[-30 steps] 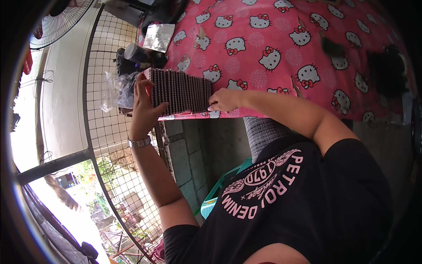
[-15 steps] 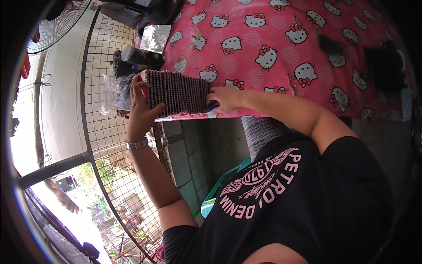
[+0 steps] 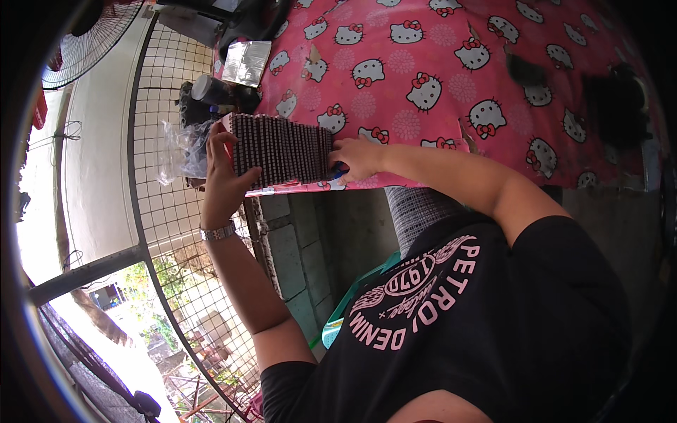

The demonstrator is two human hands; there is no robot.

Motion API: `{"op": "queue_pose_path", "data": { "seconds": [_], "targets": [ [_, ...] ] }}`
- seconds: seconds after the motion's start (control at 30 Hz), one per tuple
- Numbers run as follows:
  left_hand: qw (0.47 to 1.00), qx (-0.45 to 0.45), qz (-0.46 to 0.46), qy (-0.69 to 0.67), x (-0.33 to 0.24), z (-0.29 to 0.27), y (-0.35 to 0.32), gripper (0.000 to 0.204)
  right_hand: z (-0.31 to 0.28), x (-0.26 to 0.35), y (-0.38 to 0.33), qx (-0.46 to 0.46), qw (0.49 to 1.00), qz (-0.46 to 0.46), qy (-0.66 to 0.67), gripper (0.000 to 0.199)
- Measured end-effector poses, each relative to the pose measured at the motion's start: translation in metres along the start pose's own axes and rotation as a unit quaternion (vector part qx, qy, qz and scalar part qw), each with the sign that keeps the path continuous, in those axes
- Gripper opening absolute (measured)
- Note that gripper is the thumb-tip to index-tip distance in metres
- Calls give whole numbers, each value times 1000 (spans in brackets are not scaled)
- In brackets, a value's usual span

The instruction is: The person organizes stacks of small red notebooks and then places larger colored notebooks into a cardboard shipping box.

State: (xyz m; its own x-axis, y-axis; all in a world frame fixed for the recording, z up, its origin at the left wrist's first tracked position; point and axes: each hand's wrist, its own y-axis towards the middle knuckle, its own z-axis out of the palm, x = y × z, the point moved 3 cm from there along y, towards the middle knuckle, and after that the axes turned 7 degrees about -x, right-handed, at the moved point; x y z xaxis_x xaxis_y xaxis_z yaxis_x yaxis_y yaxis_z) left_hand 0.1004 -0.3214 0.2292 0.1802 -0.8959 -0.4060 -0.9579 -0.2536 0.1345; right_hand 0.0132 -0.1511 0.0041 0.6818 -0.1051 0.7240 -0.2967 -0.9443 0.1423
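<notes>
A tight row of what look like wire-bound notebooks (image 3: 282, 150) lies along the near left edge of the table, dark ridged bindings facing up. My left hand (image 3: 224, 166) clasps its left end, fingers over the far corner and thumb on the near side; a bit of red shows beneath the fingers. At the opposite end, my right hand (image 3: 357, 158) presses with bent fingers. Something small and blue (image 3: 340, 168) shows under those fingers; whether it is a cover or a separate thing, I cannot tell.
A pink cat-patterned cloth (image 3: 395, 92) covers the table. Left of the notebooks are a crumpled clear plastic bag (image 3: 185, 151) and a dark jar (image 3: 209, 89). A silvery sheet (image 3: 246, 62) lies behind. Wire mesh (image 3: 166, 77) and a fan (image 3: 92, 42) stand to the left.
The view has shifted very slightly. Both hands stay at the two ends of the notebook row, with little visible movement.
</notes>
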Motion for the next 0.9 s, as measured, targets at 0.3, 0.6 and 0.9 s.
{"op": "queue_pose_path", "data": {
  "seconds": [0.3,0.6,0.9],
  "targets": [
    [1000,0,3,-13,-6,1,5,64,13,-16,11,111,981,76,138,43],
    [1000,-4,5,4,-3,0,1,63,10,-7,-7,12,999,7,-46,46],
    [1000,-5,-1,3,1,1,0,64,11,-9,-7,-14,999,-29,-36,42]
  ]
}}
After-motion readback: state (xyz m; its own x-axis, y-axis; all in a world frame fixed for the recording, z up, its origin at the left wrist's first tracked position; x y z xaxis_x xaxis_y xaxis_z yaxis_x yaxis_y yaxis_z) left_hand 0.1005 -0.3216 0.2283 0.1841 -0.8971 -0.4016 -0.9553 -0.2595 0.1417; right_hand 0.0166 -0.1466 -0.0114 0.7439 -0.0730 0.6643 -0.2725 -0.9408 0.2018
